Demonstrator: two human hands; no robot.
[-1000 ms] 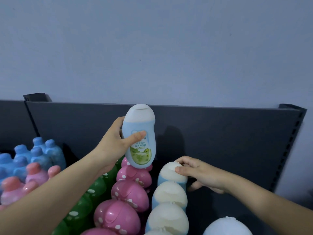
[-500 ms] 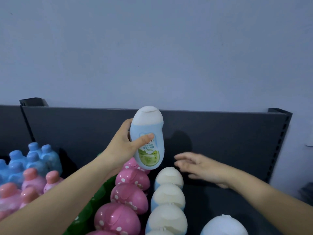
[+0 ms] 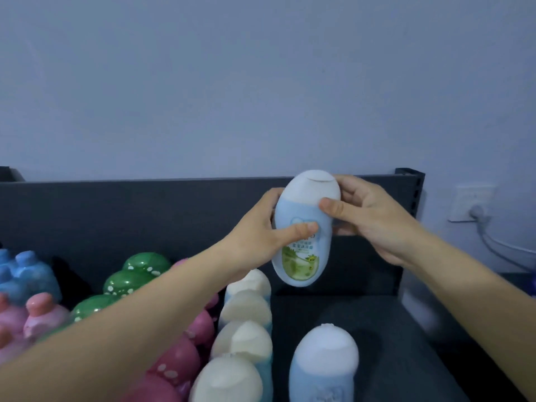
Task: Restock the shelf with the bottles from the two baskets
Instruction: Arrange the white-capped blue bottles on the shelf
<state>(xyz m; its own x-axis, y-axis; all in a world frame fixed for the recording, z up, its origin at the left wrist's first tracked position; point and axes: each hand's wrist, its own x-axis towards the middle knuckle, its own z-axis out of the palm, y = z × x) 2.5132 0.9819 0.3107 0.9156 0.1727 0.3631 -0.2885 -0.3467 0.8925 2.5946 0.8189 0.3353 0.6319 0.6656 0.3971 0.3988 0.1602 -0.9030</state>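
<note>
A light blue bottle with a white cap and a green label (image 3: 304, 227) hangs upright in the air above the dark shelf (image 3: 377, 329). My left hand (image 3: 261, 242) grips its left side, thumb across the front. My right hand (image 3: 368, 219) grips its upper right side, thumb on the front just under the cap. Below stands a row of several white-capped blue bottles (image 3: 246, 320). One more such bottle (image 3: 323, 364) stands alone to their right.
Pink spotted bottles (image 3: 185, 358) and green spotted bottles (image 3: 136, 277) stand in rows on the left, with blue bottles (image 3: 26, 274) and pink-capped bottles (image 3: 37, 314) at the far left. The shelf's back panel (image 3: 145, 216) rises behind. A wall socket with a cable (image 3: 472, 210) is on the right.
My left hand carried the bottle to the right. My right hand left the row of white-capped bottles, rose and took hold of the held bottle. The view shifted right.
</note>
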